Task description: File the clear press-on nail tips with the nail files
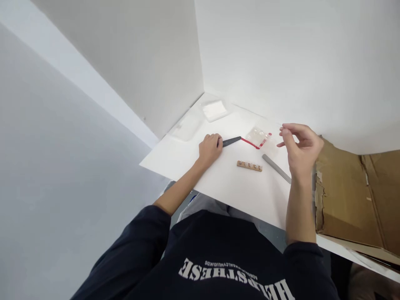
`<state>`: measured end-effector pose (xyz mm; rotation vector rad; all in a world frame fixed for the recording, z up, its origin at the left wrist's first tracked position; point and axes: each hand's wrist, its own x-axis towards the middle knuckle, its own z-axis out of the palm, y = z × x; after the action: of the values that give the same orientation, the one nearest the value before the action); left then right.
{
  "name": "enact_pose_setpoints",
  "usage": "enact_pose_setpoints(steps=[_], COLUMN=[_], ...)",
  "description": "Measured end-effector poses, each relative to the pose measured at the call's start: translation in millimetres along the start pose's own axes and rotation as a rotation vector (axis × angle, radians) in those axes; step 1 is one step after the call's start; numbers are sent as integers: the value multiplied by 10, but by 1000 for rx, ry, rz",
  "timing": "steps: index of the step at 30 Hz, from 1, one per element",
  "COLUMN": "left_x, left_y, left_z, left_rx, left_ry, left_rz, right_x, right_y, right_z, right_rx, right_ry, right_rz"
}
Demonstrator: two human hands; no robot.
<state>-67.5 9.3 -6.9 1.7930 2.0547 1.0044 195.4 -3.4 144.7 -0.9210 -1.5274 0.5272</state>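
My left hand [211,148] is closed around a dark grey tapered handle [231,141] lying near the table surface. From its tip a thin red strip [250,143] runs to the right; whether the two are joined I cannot tell. Above the table's right side, my right hand [300,146] is raised with thumb and index finger pinched; anything between them is too small to make out. Between the hands is a clear plastic box [256,136] with red parts at its right edge. Closer to me lies a small wooden strip [249,166] bearing several whitish pieces.
A grey bar [276,168] lies slantwise below my right hand. Two clear plastic trays, one with a white sheet [214,110] and another [187,126], are toward the table's far left edge. An open cardboard box [346,200] stands at right. Walls border the white table [233,189].
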Motion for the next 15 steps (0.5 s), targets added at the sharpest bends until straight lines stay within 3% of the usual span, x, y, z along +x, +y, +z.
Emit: enact_pose_setpoints(steps=[4, 9, 12, 15], left_x=[30, 0, -9, 16], left_y=[-51, 7, 276, 681], left_z=[15, -37, -22, 106], left_rx=[36, 23, -118, -357], left_ry=[47, 130, 107, -48], left_rz=[38, 151, 350, 427], right_x=[-225, -493, -542, -557], right_y=[463, 876, 968, 1010], right_z=[-72, -183, -191, -172], right_rx=[35, 117, 167, 207], right_ry=[-60, 3, -36, -77], right_rz=[218, 524, 564, 592])
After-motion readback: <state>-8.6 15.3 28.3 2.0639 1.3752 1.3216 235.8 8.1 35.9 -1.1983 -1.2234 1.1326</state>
